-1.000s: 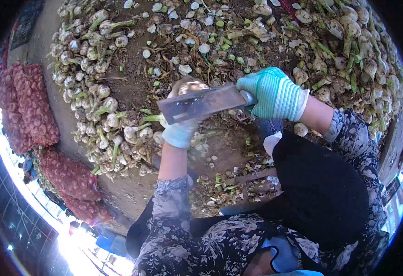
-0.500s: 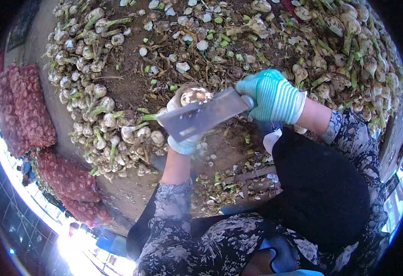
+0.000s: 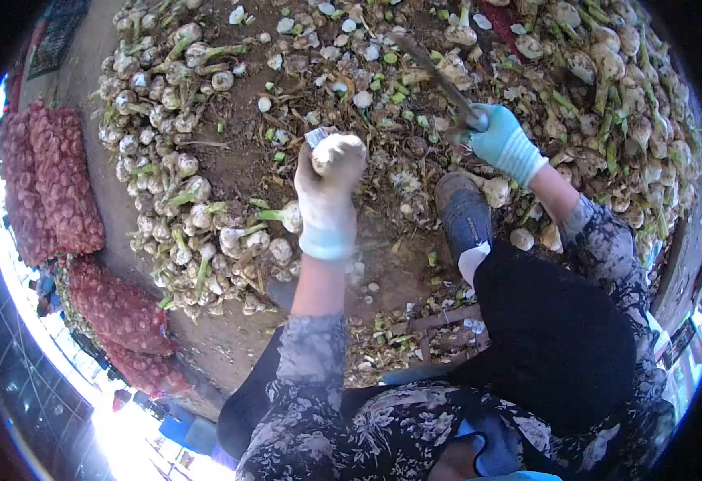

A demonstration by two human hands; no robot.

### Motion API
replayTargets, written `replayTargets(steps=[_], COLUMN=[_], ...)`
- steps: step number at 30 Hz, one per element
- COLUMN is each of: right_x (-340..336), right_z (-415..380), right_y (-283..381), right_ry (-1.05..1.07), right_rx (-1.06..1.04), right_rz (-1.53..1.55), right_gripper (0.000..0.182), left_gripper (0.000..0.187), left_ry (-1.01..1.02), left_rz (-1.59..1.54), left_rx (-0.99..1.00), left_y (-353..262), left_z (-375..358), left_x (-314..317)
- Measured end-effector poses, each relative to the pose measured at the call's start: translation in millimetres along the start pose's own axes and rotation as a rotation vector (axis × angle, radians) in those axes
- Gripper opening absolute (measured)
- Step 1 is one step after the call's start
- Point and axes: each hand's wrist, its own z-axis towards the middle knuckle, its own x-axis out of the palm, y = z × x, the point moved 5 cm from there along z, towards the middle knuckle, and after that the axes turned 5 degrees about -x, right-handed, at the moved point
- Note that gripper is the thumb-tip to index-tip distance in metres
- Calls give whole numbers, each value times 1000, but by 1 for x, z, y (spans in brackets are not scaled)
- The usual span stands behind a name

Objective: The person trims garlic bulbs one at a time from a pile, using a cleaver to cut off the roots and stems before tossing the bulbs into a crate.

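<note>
My left hand [image 3: 325,196], in a pale glove with a light blue cuff, is closed around a garlic bulb [image 3: 339,152] whose whitish face points up. A small white patch shows beside the bulb at the fingertips. To the right, my right hand [image 3: 505,146] in a teal and white glove grips the handle of a cleaver [image 3: 441,78]. Its blade is seen nearly edge-on, slanting up and left, apart from the bulb. Near my left wrist, a garlic bulb with a green stem [image 3: 290,216] lies on the pile's edge.
Garlic bulbs with stems are heaped at left [image 3: 182,200] and right [image 3: 607,104]. Between them, cut stems and peel scraps [image 3: 375,88] litter the soil. Red mesh sacks of garlic [image 3: 50,180] stand at far left. My shoe [image 3: 463,212] is below the right hand.
The cleaver has moved up and right, away from the bulb, and turned from broadside to nearly edge-on. My left hand has risen slightly, still holding the bulb, which is now uncovered.
</note>
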Motion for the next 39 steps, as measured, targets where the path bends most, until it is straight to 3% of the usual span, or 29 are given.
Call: replayTargets(steps=[1,3,5,7,8,10,13,14,15,17,20,21,26,29,30,31,33,34,36,37,39], right_x=[4,10,27,41,45,63,72,72,72,67,54,60,68,72,74,95,81,81,80,73,64], right_z=[9,1,-4,-8,-13,-30,-32,-32,-31,-36,-44,-39,-34,-32,-26,-12,-18,-24,-33,-32,-37], right_y=[-4,10,32,36,39,48,52,51,49,56,73,69,62,55,41,-5,-10,-7,10,18,30], right_ry=[-25,5,73,59,44,264,157,134,112,59,-69,-36,44,164,167,248,216,173,91,29,-69], right_rx=[-53,-12,-2,-231,-313,-33,-203,-206,-210,-151,-441,-425,-338,-248,-225,1,-10,-30,-96,-131,-245], right_rz=[-38,259,553,398,337,763,610,545,482,478,346,155,132,159,154,27,5,-25,154,242,473], right_gripper=[33,31,36,34,34,31,29,29,30,29,27,27,30,29,29,27,28,28,26,25,25], left_gripper=[29,23,26,35,36,40,41,41,38,35,28,28,26,19,16,14,11,11,12,16,13], left_ry=[63,191,333,399,346,252,302,311,171,172,41,7,100,-11,71,159,407,328,179,39,0], left_rz=[132,398,-63,-411,-435,-486,-526,-500,-445,-335,-365,-380,-410,-413,-478,-540,-687,-682,-666,-557,-501], left_rx=[63,184,-82,-346,-367,-407,-452,-465,-491,-402,-385,-417,-479,-440,-459,-476,-419,-431,-464,-390,-391], left_y=[-4,-11,1,18,21,30,33,30,28,36,42,37,43,47,41,30,14,15,16,21,22], left_z=[4,24,39,57,56,53,35,28,19,30,29,17,13,18,14,10,8,11,13,20,20], left_x=[3,3,-3,-9,-10,-5,2,8,15,3,-1,6,-2,-18,-16,-13,-2,-2,18,16,18])
